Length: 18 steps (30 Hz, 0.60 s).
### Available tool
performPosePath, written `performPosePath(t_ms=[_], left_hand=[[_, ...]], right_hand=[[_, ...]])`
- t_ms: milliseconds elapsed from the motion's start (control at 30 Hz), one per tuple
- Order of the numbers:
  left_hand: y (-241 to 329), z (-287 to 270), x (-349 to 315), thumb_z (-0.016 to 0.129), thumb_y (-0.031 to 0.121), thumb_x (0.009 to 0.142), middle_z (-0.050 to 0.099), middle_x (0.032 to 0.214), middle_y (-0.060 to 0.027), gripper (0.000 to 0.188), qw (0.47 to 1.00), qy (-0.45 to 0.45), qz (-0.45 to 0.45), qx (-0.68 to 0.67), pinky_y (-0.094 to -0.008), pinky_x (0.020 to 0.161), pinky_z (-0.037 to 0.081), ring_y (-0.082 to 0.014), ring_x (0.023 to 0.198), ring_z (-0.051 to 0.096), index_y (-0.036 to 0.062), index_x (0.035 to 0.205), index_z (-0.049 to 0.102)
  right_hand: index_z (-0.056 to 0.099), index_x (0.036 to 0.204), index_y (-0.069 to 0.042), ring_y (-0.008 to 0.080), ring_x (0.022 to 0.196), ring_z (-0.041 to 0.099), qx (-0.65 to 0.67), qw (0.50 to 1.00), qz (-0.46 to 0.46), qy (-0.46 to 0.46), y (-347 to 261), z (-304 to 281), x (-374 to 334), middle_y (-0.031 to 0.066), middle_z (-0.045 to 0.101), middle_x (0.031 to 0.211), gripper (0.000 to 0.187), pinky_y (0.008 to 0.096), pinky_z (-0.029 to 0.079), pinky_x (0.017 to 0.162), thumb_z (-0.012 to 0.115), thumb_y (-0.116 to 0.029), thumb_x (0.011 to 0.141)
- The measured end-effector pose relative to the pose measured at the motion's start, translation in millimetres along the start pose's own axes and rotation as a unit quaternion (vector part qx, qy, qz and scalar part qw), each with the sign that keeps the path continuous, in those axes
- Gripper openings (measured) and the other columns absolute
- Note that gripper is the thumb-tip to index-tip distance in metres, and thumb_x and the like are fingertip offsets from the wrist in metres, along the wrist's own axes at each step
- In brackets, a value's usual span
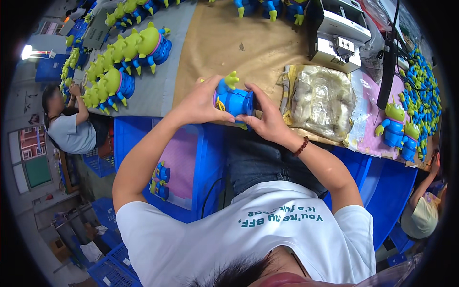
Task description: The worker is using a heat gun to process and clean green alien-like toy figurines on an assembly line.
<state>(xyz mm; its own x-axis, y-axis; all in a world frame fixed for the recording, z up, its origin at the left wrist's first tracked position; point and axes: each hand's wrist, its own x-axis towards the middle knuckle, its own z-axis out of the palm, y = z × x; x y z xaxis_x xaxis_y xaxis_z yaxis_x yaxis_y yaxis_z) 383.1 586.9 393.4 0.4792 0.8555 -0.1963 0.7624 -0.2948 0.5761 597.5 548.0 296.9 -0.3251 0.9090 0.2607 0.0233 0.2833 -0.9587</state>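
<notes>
While the table (pixel 229 52) is showing bare brown room beyond its near edge, a blue-and-green alien figure (pixel 236 102) is being held at that edge between left hand (pixel 202 102) and right hand (pixel 270 120), both grips pinching its blue body.

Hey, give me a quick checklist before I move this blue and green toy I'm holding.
1. Left hand gripping the toy: ok, it holds the left side.
2. Right hand gripping too: ok, fingers and thumb on the right side.
3. Whole toy in sight: not ok, your hands cover parts of it.
4. Toy apart from the plastic-wrapped block: ok, the block lies to its right.
5. Toy apart from the rows of figures: ok, they are farther left.
6. Toy's underside: cannot tell, it's hidden.
</notes>
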Motion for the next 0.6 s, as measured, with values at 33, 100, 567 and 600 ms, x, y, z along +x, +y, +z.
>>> performPosePath(t_ms=[33, 100, 567, 600], left_hand=[[1.5, 0.6, -1.1, 0.094, 0.036, 0.057, 0.059, 0.117, -0.0204, 0.093, 1.000, 0.003, -0.008, 0.001, -0.0427, 0.099, 0.042, -0.0376, 0.114, 0.052, 0.0010, 0.132, 0.050], [-0.3, 3.1, -2.9, 0.093, 0.040, 0.055, 0.061, 0.117, -0.0188, 0.096, 1.000, 0.006, -0.020, 0.005, -0.0450, 0.099, 0.043, -0.0402, 0.113, 0.054, 0.0020, 0.132, 0.049], [103.9, 23.5, 46.2, 0.091, 0.019, 0.059, 0.061, 0.129, -0.0086, 0.080, 0.902, 0.234, 0.360, -0.049, -0.0460, 0.110, 0.036, -0.0332, 0.125, 0.052, 0.0121, 0.129, 0.052], [106.3, 35.1, 60.1, 0.089, 0.015, 0.060, 0.060, 0.132, -0.0075, 0.079, 0.895, 0.232, 0.378, -0.055, -0.0462, 0.110, 0.035, -0.0324, 0.127, 0.051, 0.0128, 0.129, 0.051]], right_hand=[[0.042, 0.141, 0.000, 0.0390, 0.121, 0.056, 0.010, 1.000, 0.005, -0.002, 1.9, 0.4, 0.2, 0.0251, 0.057, 0.127, 0.078, 0.0415, 0.046, 0.100, 0.082, -0.017, 0.077], [0.043, 0.140, 0.000, 0.0392, 0.120, 0.057, 0.030, 0.999, 0.016, -0.004, 7.1, 1.2, -0.3, 0.0248, 0.059, 0.125, 0.077, 0.0420, 0.046, 0.099, 0.082, -0.016, 0.076], [0.054, 0.131, -0.001, 0.0350, 0.105, 0.064, -0.252, 0.914, -0.308, 0.079, -99.7, -125.7, -22.4, 0.0171, 0.064, 0.126, 0.070, 0.0429, 0.049, 0.085, 0.083, -0.012, 0.068], [0.056, 0.130, -0.002, 0.0344, 0.105, 0.064, -0.305, 0.894, -0.320, 0.071, -98.7, -137.8, -27.4, 0.0167, 0.064, 0.125, 0.068, 0.0430, 0.049, 0.085, 0.083, -0.012, 0.068]])
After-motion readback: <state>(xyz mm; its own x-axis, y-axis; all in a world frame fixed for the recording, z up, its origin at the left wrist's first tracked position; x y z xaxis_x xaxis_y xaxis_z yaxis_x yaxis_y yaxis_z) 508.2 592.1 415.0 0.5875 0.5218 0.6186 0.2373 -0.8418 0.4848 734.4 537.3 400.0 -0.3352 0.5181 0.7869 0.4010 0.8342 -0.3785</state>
